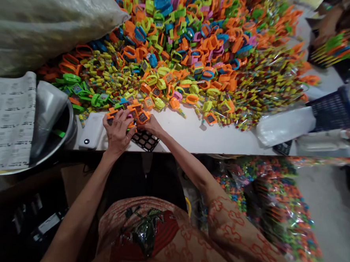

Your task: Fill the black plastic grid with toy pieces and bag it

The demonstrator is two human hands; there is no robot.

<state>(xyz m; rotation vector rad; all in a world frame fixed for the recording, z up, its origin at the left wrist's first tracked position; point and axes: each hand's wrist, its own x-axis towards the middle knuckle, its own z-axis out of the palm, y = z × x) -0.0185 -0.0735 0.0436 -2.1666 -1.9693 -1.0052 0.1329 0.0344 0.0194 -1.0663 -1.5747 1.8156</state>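
On the white worktop (192, 132), a cluster of orange toy watches (143, 116) is held near the front edge, between a colourful heap (183, 40) and a black grid (146, 140). It is gripped by the left hand (119, 129), back upward, fingers bent over the pieces. Its right side is met by the right hand (152, 125), forearm slanted leftward; whether anything is pinched there cannot be told, the fingertips being hidden.
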